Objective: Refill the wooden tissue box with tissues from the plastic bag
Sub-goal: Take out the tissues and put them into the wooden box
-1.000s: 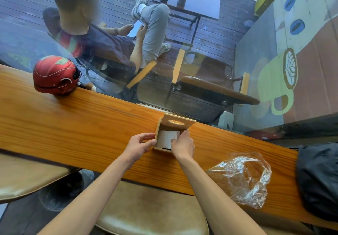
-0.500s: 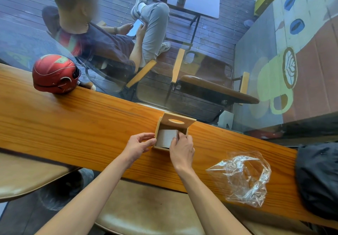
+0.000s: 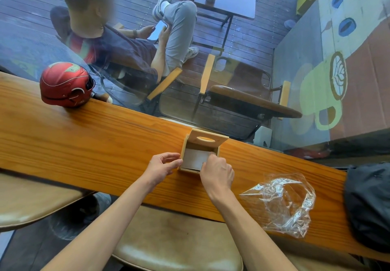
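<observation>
The wooden tissue box point(image 3: 187, 142) stands on the wooden counter point(image 3: 88, 144) with its slotted lid point(image 3: 209, 140) swung up and back. A white stack of tissues point(image 3: 195, 158) lies inside it. My left hand point(image 3: 161, 166) rests against the box's left wall, thumb and fingers curled at its edge. My right hand point(image 3: 217, 172) covers the box's near right corner, fingertips pressing on the tissues. The clear plastic bag point(image 3: 282, 203) lies crumpled and flat on the counter to the right, apart from both hands.
A red helmet point(image 3: 65, 85) sits at the counter's far left edge. A dark bag point(image 3: 369, 205) lies at the right end. Glass runs behind the counter; a seated person and chairs are beyond it. Padded stools point(image 3: 179, 247) stand below the near edge.
My right hand has slid back from deep inside the box to its near right corner. My left hand stays at the left wall. Bag and box are unmoved.
</observation>
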